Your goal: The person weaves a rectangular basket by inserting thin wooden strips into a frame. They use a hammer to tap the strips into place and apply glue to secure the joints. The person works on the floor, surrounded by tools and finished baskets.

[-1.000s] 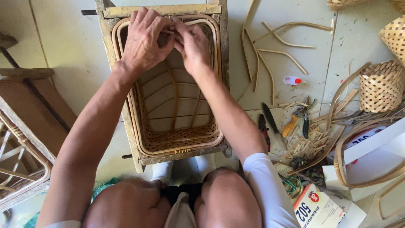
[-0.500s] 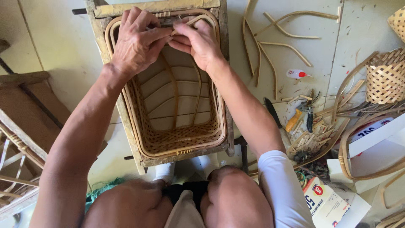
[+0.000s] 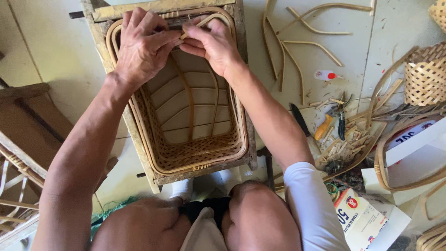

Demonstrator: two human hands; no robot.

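One rectangular rattan basket (image 3: pixel 186 139), half-woven, seated in one wooden frame (image 3: pixel 162 7) on the tiled floor (image 3: pixel 51 51), just ahead of two bare knees. To the right, five or so loose curved rattan strips (image 3: pixel 297 44), then one woven basket (image 3: pixel 425 74) at the edge. Nearer, one heap of short offcuts (image 3: pixel 341 146) with one dark-handled knife (image 3: pixel 299 120) and one pair of cutters (image 3: pixel 341 123), though hard to make out. One small white bottle with a red cap (image 3: pixel 324 75) beside the strips. Both forearms stretched forward over the basket. Left hand (image 3: pixel 141 46) palm-down on the far rim, fingers curled over it. Right hand (image 3: pixel 211 42) touching the left, fingers pinching one thin rattan strand (image 3: pixel 204 22) at that rim.
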